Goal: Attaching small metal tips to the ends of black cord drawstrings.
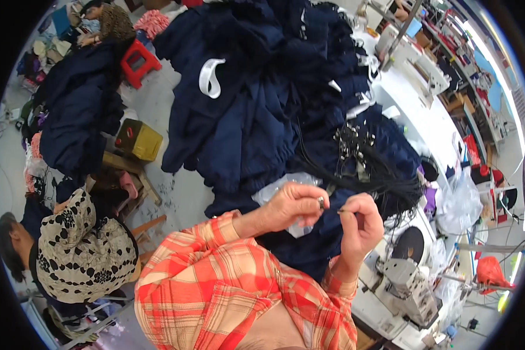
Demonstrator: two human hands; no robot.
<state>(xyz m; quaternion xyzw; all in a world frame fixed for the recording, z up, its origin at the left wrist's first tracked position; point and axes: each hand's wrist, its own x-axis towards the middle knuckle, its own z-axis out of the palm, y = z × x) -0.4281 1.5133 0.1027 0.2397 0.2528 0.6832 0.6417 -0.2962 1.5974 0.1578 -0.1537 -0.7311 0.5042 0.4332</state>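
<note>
My left hand (297, 204) is closed in a pinch, with a small dark, shiny piece (321, 202) at its fingertips. Just across from it, my right hand (361, 224) pinches something thin and tiny, too small to name. A narrow gap separates the two hands. Beneath them lie navy blue garments (239, 128) in a large heap. Beyond my right hand, a bundle of black cords (379, 184) spreads over the cloth, with a cluster of small metallic pieces (353, 143) at its far end. A clear plastic bag (283, 185) sits partly behind my left hand.
A white curled strip (210, 79) rests on the garments. To the right stand sewing machines (411, 286) on a white table (414, 125). At left are a red stool (140, 63), a yellow-and-dark tin (139, 140), a person in a patterned top (87, 251), and another person farther off (114, 23).
</note>
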